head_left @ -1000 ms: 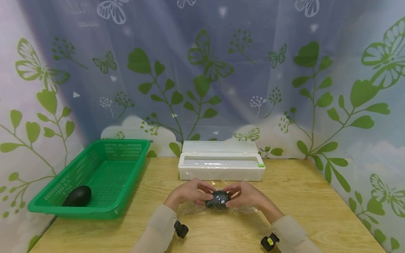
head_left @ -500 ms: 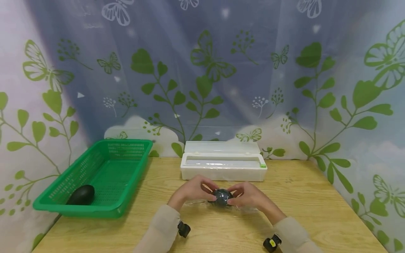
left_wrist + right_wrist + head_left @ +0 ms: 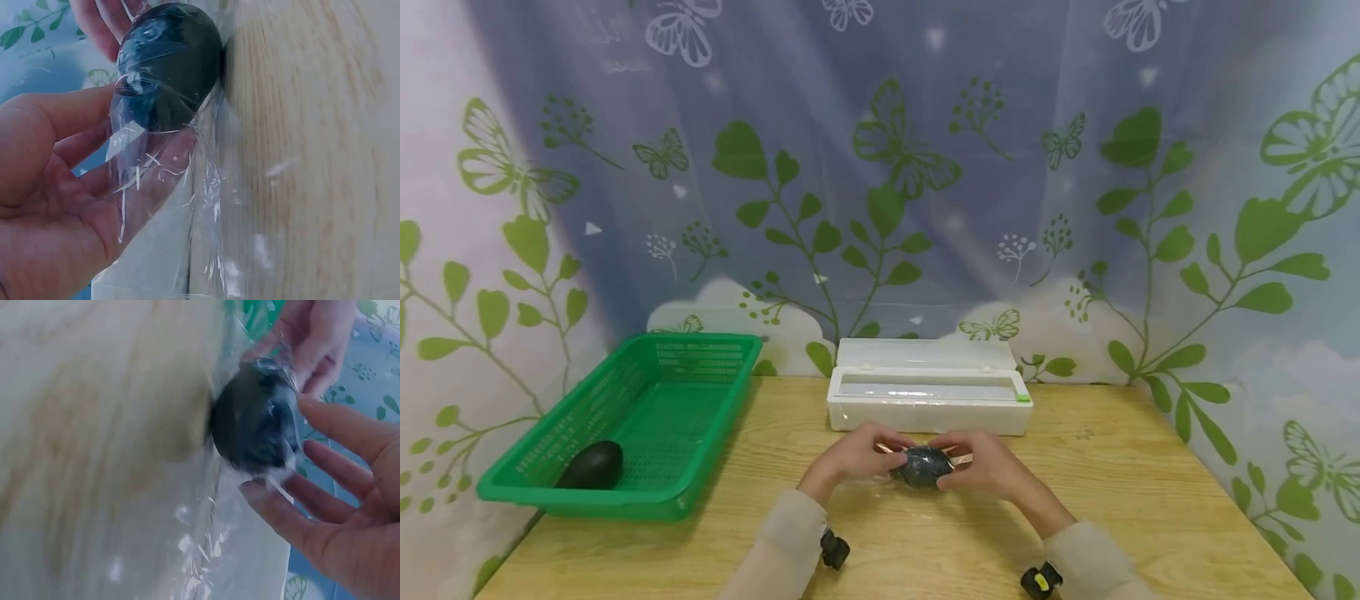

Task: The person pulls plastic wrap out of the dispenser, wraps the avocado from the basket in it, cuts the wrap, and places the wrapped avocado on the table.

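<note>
The dark fruit (image 3: 922, 468), shaped like an egg and maybe an avocado, is in the middle of the worktop (image 3: 917, 550), in front of a long white box (image 3: 928, 417). I can't tell if its bottom touches the wood or is up a tiny bit. Clear film (image 3: 209, 219) lies over its skin, all shiny and wrinkly, and some of it hangs loose past the end of the fruit.

Both grips have hold of the fruit. The left grip (image 3: 855, 454) pinches one end with the thumb and fingers, and the right grip (image 3: 983, 462) pinches the other end.

I guess the fruit has a little weight but is easy to pick up. It looks firm, though it may be a bit soft inside, so a hard squeeze could leave a dent. It is round, so it could roll. The film looks thin and floppy. It could slip on the smooth skin, stick to itself or tear. The two ends look like good spots to hold, with gentle fingertips. The loose film is best pinched by its edge.

Another dark fruit, the spare one (image 3: 597, 464), lies in the near end of the green basket (image 3: 580, 500), well apart from the grips.
</note>
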Action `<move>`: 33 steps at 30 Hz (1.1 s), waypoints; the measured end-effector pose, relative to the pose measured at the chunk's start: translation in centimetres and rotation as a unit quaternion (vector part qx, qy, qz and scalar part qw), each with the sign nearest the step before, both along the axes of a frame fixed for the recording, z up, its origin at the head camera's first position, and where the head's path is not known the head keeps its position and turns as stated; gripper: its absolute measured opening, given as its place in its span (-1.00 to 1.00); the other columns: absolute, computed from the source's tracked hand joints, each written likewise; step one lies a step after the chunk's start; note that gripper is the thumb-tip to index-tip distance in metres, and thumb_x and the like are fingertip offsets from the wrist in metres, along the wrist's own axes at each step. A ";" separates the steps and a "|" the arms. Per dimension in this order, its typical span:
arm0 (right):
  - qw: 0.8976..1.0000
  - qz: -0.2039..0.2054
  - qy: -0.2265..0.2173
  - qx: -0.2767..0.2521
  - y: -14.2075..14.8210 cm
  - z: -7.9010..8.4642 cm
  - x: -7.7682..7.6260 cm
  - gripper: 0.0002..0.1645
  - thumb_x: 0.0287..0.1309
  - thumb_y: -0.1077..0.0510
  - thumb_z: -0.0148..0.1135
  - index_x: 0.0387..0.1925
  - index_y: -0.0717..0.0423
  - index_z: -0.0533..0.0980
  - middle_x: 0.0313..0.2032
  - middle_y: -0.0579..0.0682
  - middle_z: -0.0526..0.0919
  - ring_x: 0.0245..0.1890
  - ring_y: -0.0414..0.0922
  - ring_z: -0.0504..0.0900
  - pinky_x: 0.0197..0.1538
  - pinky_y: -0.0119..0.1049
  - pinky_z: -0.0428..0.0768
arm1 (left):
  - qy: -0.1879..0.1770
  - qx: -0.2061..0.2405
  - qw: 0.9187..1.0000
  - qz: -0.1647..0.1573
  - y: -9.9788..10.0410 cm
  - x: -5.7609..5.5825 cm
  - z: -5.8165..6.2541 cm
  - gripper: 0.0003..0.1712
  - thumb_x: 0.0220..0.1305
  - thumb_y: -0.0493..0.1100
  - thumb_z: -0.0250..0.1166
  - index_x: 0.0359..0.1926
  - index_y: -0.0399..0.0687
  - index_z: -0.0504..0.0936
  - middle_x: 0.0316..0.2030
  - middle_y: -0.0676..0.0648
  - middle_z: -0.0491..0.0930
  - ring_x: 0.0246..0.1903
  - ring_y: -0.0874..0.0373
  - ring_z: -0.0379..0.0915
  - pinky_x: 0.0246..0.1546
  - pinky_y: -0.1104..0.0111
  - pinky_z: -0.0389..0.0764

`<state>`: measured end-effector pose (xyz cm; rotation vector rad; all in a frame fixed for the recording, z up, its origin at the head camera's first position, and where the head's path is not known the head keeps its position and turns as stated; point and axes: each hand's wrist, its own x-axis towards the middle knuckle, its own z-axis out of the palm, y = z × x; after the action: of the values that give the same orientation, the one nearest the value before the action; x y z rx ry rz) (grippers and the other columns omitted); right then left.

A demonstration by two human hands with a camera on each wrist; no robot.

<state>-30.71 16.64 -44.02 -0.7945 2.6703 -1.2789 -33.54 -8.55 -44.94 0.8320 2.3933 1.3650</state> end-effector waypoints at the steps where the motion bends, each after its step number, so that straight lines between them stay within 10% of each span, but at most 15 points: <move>1: 1.000 0.003 0.003 0.002 -0.1 -0.1 0.0 -0.34 -0.04 0.32 0.59 0.17 0.30 0.61 0.18 0.36 0.64 0.08 0.32 0.68 -0.02 -0.10 0.79 | -0.002 0.000 1.000 0.001 0.1 0.0 -0.1 -0.65 0.44 -0.28 0.28 0.16 -0.34 0.67 0.04 -0.37 0.70 -0.08 -0.06 0.71 -0.22 0.23 0.79; 9: 0.998 0.001 0.049 0.035 -0.3 -0.6 -0.5 -0.40 -0.01 0.36 0.53 0.15 0.32 0.61 0.12 0.31 0.69 0.00 0.20 0.73 -0.01 -0.14 0.76 | 0.036 -0.031 0.999 0.006 0.6 -0.2 -0.5 -0.49 0.22 -0.25 0.49 0.18 -0.29 0.67 0.05 -0.27 0.72 -0.01 -0.02 0.67 0.05 0.17 0.74; 20: 0.999 0.025 0.020 0.035 0.1 -0.5 -1.6 -0.56 0.29 0.29 0.36 0.18 0.29 0.57 0.17 0.40 0.62 0.08 0.34 0.68 0.08 0.10 0.73 | 0.015 -0.031 0.999 0.007 0.5 -0.5 -0.6 -0.59 0.45 -0.32 0.20 0.25 -0.39 0.56 -0.13 -0.34 0.75 -0.28 0.14 0.64 -0.28 0.43 0.64; 26: 0.998 0.036 0.012 0.042 0.3 -0.3 -2.2 -0.56 0.30 0.31 0.33 0.19 0.31 0.57 0.17 0.39 0.63 0.11 0.34 0.67 0.12 0.11 0.71 | 0.084 -0.020 0.995 0.049 0.6 -0.3 0.2 -0.64 0.32 -0.35 0.34 0.13 -0.28 0.69 0.06 -0.26 0.72 0.03 -0.15 0.66 0.08 0.09 0.71; 33: 0.997 0.057 0.005 0.043 0.8 -0.4 -2.7 -0.54 0.36 0.31 0.27 0.24 0.35 0.54 0.17 0.41 0.63 0.12 0.31 0.68 0.03 -0.07 0.75 | 0.115 -0.027 0.992 0.047 1.0 -0.2 0.3 -0.74 0.27 -0.27 0.43 -0.01 -0.18 0.79 -0.05 -0.17 0.78 -0.06 -0.08 0.73 -0.05 0.21 0.76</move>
<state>-33.38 17.46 -44.44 -0.9293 2.6240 -1.1293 -33.69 -7.56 -44.59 0.9192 2.6629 1.2926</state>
